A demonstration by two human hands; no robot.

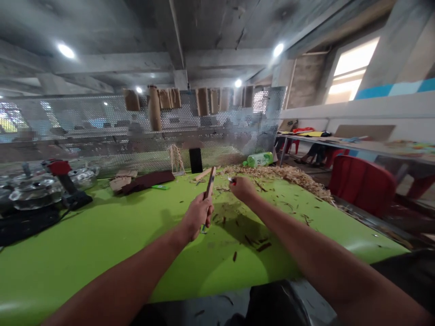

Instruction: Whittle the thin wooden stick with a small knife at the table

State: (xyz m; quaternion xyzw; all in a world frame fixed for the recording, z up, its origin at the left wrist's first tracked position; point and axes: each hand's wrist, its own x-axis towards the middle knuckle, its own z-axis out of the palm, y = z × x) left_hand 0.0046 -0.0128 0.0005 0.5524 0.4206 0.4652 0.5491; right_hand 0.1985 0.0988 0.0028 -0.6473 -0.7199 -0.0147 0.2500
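Near the middle of the green table [129, 244], my left hand [198, 213] is wrapped round a thin wooden stick [210, 182] that points up and away. To its right, my right hand [243, 189] is closed on a small tool [232, 180] with a bit of red and a short shiny tip; most of it is hidden in the fist. The tool and the stick are apart. Dark shavings [258, 243] lie on the table below my right hand.
Pale wood shavings [295, 176] are heaped along the back right edge, with a green bottle [260, 159] behind. A black upright object [195, 160], brown sheet [149, 181] and red-black power tool [66, 181] stand or lie farther back. A red chair [362, 183] is at right.
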